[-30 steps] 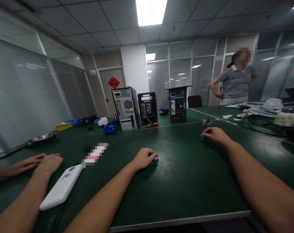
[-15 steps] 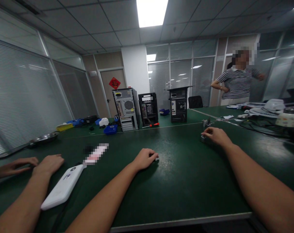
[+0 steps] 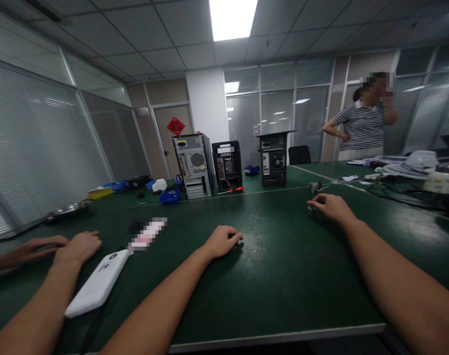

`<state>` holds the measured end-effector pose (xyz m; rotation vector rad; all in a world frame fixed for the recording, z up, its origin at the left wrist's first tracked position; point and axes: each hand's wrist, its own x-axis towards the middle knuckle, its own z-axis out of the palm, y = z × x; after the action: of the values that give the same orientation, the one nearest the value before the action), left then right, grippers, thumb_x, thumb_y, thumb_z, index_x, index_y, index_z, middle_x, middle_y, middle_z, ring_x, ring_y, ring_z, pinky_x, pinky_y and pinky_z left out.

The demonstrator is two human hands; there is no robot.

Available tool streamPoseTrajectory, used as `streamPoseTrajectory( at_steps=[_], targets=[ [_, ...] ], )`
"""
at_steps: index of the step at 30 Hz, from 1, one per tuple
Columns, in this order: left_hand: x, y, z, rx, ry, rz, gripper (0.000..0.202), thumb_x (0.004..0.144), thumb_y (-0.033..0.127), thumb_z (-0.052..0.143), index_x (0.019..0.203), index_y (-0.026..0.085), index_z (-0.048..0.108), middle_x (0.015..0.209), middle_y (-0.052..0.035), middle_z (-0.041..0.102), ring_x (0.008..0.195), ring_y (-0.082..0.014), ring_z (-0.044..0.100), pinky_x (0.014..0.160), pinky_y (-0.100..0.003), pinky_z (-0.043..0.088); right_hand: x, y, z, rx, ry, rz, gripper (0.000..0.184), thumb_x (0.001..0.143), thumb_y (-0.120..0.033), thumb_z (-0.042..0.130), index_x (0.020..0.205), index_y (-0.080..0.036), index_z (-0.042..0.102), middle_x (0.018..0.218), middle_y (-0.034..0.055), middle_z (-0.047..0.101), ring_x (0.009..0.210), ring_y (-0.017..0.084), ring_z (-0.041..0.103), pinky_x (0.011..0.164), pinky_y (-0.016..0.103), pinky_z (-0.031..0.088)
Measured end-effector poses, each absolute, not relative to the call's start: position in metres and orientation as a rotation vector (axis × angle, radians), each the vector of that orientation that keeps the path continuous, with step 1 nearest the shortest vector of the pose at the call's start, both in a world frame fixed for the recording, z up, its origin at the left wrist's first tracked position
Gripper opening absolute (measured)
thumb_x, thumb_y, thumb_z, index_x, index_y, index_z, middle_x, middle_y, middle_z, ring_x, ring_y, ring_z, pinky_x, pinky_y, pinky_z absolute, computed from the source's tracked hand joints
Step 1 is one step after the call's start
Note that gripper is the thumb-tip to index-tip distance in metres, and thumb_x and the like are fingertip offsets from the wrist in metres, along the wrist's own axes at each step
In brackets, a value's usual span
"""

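Note:
My left hand (image 3: pixel 221 241) rests on the green table with curled fingers. Its thumb and forefinger are pinched together, and a tiny pale bit shows at their tips, too small to name. Farther to the right, my right hand (image 3: pixel 331 207) has its fingertips closed on a small metal cylinder (image 3: pixel 311 212) at the tabletop. Just beyond it stand several small metal pieces (image 3: pixel 315 187), like weights. Another person's two hands (image 3: pixel 78 246) lie on the table at far left, beside a white power bank-like device (image 3: pixel 98 286) with a cable.
Three computer cases, a tall one (image 3: pixel 193 165), an open black one (image 3: pixel 227 165) and another black one (image 3: pixel 273 160), stand at the back. A red-handled screwdriver (image 3: pixel 237 190) and blue tray (image 3: pixel 169 196) lie near them. Cables (image 3: pixel 398 197) and a jar (image 3: pixel 442 180) are at right.
My hands have hardly moved. The other person's hands at left have shifted slightly rightward. The standing person in the striped shirt has raised a hand toward the head.

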<state>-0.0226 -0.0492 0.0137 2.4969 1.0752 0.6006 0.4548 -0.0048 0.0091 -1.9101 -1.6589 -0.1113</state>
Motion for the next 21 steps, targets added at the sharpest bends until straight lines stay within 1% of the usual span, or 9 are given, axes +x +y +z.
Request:
streamPoseTrajectory(
  at_steps=[7, 11, 16, 21],
  targets=[
    [-0.0223, -0.0503, 0.0148, 2.500, 1.087, 0.596, 0.042, 0.098, 0.043, 0.046, 0.095, 0.016, 0.079, 0.093, -0.0055, 0.076, 0.084, -0.0175, 0.066, 0.074, -0.024, 0.044, 0.4533, -0.0051, 0.0082, -1.947, -1.670, -0.106, 0.043, 0.079, -0.063, 0.063, 0.091, -0.025, 0.077, 0.090, 0.0088, 0.076, 0.083, 0.029, 0.068, 0.067, 0.036, 0.047],
    [-0.0225, -0.0507, 0.0143, 2.501, 1.089, 0.606, 0.043, 0.099, 0.043, 0.045, 0.097, 0.017, 0.078, 0.093, -0.0056, 0.076, 0.085, -0.0175, 0.066, 0.075, -0.024, 0.044, 0.4533, -0.0047, 0.0078, -1.948, -1.622, -0.126, 0.041, 0.080, -0.062, 0.063, 0.092, -0.026, 0.076, 0.091, 0.0085, 0.076, 0.082, 0.028, 0.068, 0.068, 0.036, 0.047],
    [-0.0228, -0.0493, 0.0125, 2.501, 1.084, 0.607, 0.044, 0.099, 0.044, 0.044, 0.095, 0.016, 0.079, 0.094, -0.0057, 0.076, 0.086, -0.0177, 0.066, 0.076, -0.024, 0.044, 0.4505, -0.0062, 0.0088, -1.939, -1.621, -0.133, 0.042, 0.079, -0.063, 0.064, 0.092, -0.026, 0.077, 0.088, 0.0079, 0.076, 0.080, 0.027, 0.068, 0.065, 0.035, 0.045],
    [-0.0225, -0.0486, 0.0125, 2.501, 1.074, 0.611, 0.045, 0.098, 0.045, 0.044, 0.094, 0.016, 0.079, 0.092, -0.0062, 0.075, 0.083, -0.0177, 0.065, 0.075, -0.024, 0.045, 0.4495, -0.0053, 0.0091, -1.920, -1.647, -0.162, 0.042, 0.079, -0.063, 0.063, 0.090, -0.025, 0.077, 0.087, 0.0085, 0.076, 0.080, 0.027, 0.068, 0.068, 0.035, 0.046]
  ],
)
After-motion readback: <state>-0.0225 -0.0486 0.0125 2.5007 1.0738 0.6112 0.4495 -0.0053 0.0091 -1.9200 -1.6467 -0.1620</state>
